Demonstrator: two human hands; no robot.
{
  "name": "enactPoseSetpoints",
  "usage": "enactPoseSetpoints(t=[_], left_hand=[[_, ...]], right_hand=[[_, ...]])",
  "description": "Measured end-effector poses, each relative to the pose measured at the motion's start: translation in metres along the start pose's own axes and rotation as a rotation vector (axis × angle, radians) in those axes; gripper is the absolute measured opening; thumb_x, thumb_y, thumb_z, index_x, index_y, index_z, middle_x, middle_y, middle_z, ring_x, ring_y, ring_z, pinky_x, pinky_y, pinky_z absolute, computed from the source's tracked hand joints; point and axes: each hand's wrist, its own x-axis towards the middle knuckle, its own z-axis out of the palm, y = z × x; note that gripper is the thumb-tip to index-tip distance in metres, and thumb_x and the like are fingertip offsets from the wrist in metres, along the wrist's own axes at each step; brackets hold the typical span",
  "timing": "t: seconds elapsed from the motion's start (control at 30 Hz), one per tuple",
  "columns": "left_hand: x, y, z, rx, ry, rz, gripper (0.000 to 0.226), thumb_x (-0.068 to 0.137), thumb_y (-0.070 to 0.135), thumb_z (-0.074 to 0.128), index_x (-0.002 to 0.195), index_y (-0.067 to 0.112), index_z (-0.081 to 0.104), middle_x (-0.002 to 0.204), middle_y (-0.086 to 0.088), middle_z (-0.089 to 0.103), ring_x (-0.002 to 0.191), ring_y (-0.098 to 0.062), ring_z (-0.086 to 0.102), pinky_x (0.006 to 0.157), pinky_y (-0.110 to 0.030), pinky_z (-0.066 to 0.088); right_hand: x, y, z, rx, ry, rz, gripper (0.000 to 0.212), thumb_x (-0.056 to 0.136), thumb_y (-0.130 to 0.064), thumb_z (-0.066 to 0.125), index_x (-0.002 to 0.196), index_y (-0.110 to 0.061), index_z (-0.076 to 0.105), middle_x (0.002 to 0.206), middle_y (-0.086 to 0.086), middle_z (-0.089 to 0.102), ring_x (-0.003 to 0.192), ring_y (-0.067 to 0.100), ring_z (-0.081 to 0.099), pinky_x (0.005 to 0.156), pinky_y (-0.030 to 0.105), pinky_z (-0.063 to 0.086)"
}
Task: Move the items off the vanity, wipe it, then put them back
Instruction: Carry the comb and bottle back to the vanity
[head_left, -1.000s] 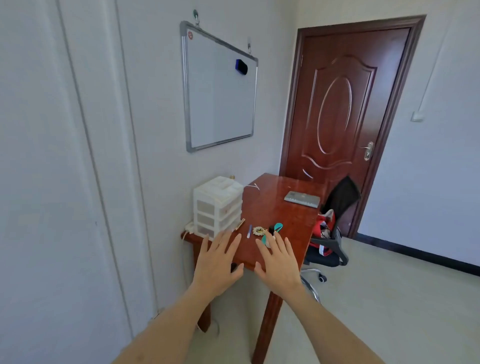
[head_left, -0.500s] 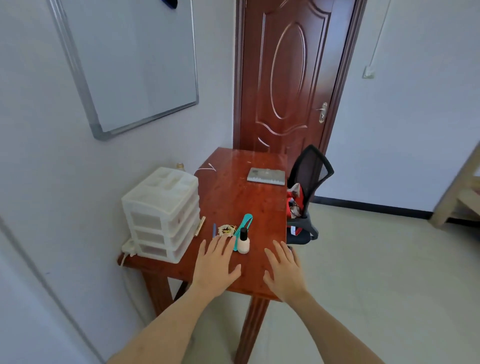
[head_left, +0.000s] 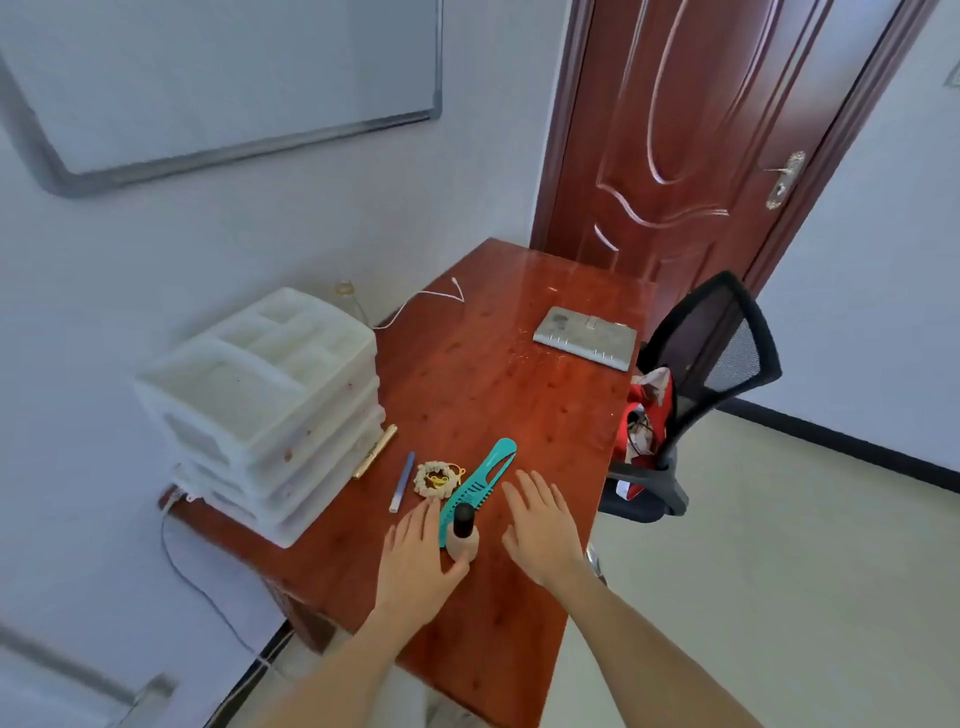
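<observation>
Both hands hovered flat and empty over the counter (head_left: 519, 395): the left hand (head_left: 415, 556) touched the nail polish bottle (head_left: 462, 535), the right hand (head_left: 543, 525) just beside the teal comb (head_left: 483, 478). The white drawer organizer (head_left: 270, 405) stood against the wall, its top tray compartments empty, drawer contents unclear.

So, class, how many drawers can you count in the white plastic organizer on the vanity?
3, stacked in the white drawer organizer against the wall: top, middle and bottom. Its far side is hidden, so any others cannot be ruled out.
</observation>
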Motion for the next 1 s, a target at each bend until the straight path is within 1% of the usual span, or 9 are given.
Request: enactPoseSetpoints(t=[0.1, 0.23, 0.33, 0.43, 0.57, 0.67, 0.73, 0.83, 1.0], left_hand=[[0.007, 0.012, 0.017, -0.271, 0.007, -0.193, 0.067, 0.085, 0.046, 0.059, 0.14, 0.019, 0.03, 0.138, 0.006, 0.039, 0.13, -0.009, 0.035, 0.1, -0.017, 0.027], [0.014, 0.021, 0.034, -0.461, 0.038, -0.337, 0.054, 0.081, 0.025, 0.07, 0.127, 0.025, 0.042, 0.12, 0.017, 0.043, 0.115, -0.001, 0.041, 0.091, -0.001, 0.029], [0.02, 0.019, 0.048, -0.509, 0.018, -0.416, 0.041, 0.076, 0.026, 0.072, 0.11, 0.031, 0.049, 0.111, 0.013, 0.055, 0.107, -0.006, 0.051, 0.083, -0.008, 0.038], [0.023, 0.018, 0.052, -0.429, -0.024, -0.396, 0.041, 0.075, 0.029, 0.072, 0.105, 0.033, 0.045, 0.105, 0.014, 0.051, 0.1, -0.002, 0.046, 0.078, -0.003, 0.034], [0.025, 0.015, 0.056, -0.397, -0.021, -0.375, 0.039, 0.074, 0.033, 0.073, 0.104, 0.033, 0.047, 0.104, 0.013, 0.052, 0.1, -0.004, 0.045, 0.078, -0.004, 0.033], [0.026, 0.011, 0.056, -0.364, -0.019, -0.354, 0.043, 0.075, 0.038, 0.072, 0.111, 0.025, 0.053, 0.104, 0.015, 0.05, 0.102, -0.005, 0.045, 0.083, -0.011, 0.036], [0.028, 0.011, 0.054, -0.348, -0.026, -0.346, 0.049, 0.075, 0.041, 0.072, 0.117, 0.024, 0.053, 0.106, 0.017, 0.049, 0.105, -0.004, 0.045, 0.087, -0.014, 0.037], [0.03, 0.008, 0.052, -0.329, -0.064, -0.345, 0.058, 0.075, 0.046, 0.07, 0.124, 0.025, 0.049, 0.115, 0.015, 0.05, 0.11, -0.002, 0.043, 0.092, -0.015, 0.036], [0.032, 0.002, 0.047, -0.297, -0.083, -0.324, 0.058, 0.077, 0.046, 0.069, 0.127, 0.026, 0.047, 0.12, 0.014, 0.05, 0.112, -0.001, 0.042, 0.093, -0.014, 0.033]], right_hand=[[0.035, 0.015, 0.013, -0.007, -0.072, -0.136, 0.059, 0.092, -0.024, 0.048, 0.146, -0.016, 0.024, 0.154, 0.006, 0.021, 0.143, 0.024, 0.011, 0.116, 0.038, 0.009], [0.072, 0.016, 0.03, -0.013, -0.21, -0.297, 0.063, 0.089, -0.015, 0.049, 0.146, -0.014, 0.022, 0.156, 0.005, 0.016, 0.144, 0.023, 0.006, 0.116, 0.035, 0.007], [0.093, 0.011, 0.04, -0.041, -0.296, -0.371, 0.067, 0.089, -0.008, 0.046, 0.148, -0.013, 0.016, 0.156, 0.004, 0.012, 0.144, 0.023, 0.002, 0.116, 0.037, 0.004], [0.104, 0.008, 0.049, -0.088, -0.34, -0.377, 0.069, 0.089, -0.007, 0.047, 0.149, -0.012, 0.013, 0.156, 0.006, 0.016, 0.144, 0.024, 0.002, 0.116, 0.04, 0.003], [0.112, 0.014, 0.055, -0.14, -0.315, -0.391, 0.064, 0.084, -0.012, 0.053, 0.142, -0.01, 0.026, 0.145, 0.009, 0.033, 0.136, 0.027, 0.023, 0.116, 0.044, 0.012], [0.114, 0.017, 0.05, -0.17, -0.342, -0.385, 0.052, 0.08, -0.021, 0.058, 0.128, -0.01, 0.04, 0.13, 0.01, 0.044, 0.123, 0.028, 0.035, 0.108, 0.041, 0.025], [0.113, 0.018, 0.049, -0.157, -0.389, -0.349, 0.056, 0.077, -0.029, 0.063, 0.124, -0.011, 0.041, 0.127, 0.009, 0.044, 0.121, 0.028, 0.035, 0.1, 0.04, 0.032], [0.11, 0.018, 0.049, -0.122, -0.423, -0.277, 0.062, 0.073, -0.039, 0.067, 0.124, -0.013, 0.041, 0.127, 0.008, 0.043, 0.121, 0.027, 0.035, 0.097, 0.039, 0.035], [0.1, 0.02, 0.05, -0.086, -0.44, -0.239, 0.057, 0.078, -0.04, 0.062, 0.125, -0.012, 0.046, 0.125, 0.008, 0.046, 0.118, 0.027, 0.039, 0.096, 0.038, 0.038]])
